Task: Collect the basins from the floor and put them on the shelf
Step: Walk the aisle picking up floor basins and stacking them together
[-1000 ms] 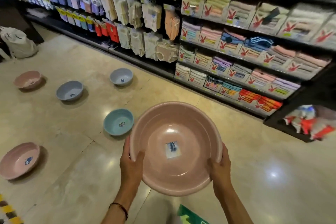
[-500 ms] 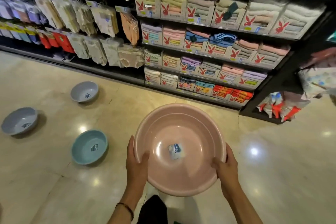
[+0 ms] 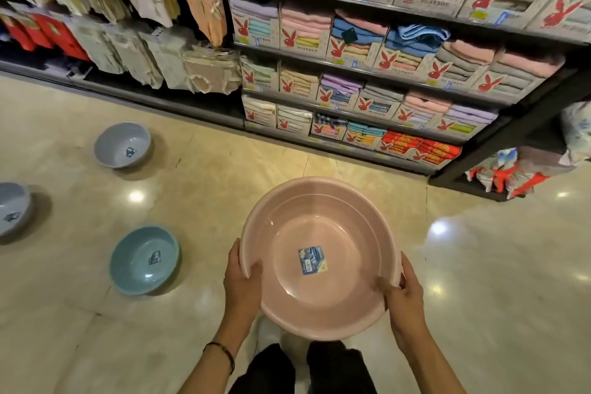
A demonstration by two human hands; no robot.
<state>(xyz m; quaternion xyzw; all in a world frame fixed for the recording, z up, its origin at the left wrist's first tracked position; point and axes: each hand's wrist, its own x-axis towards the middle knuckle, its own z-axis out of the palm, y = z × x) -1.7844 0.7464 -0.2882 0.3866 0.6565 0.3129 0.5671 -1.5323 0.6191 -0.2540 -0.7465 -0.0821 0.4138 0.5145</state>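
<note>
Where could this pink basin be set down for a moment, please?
The bare tile floor to the right of the round pink plastic basin is open up to the black shelf base. The left is crowded by the teal basin and two grey basins.

Grey round plastic basin [image 3: 12, 208] cut off by left frame edge; small blue printed label [image 3: 312, 260] illegible; both fingers' tips hidden beneath large pink round plastic basin [image 3: 319, 253]; upper shelf rows cropped.

The single head-worn camera looks forward and down, close over the floor [image 3: 479, 281], toward the shelf [image 3: 383, 73].
</note>
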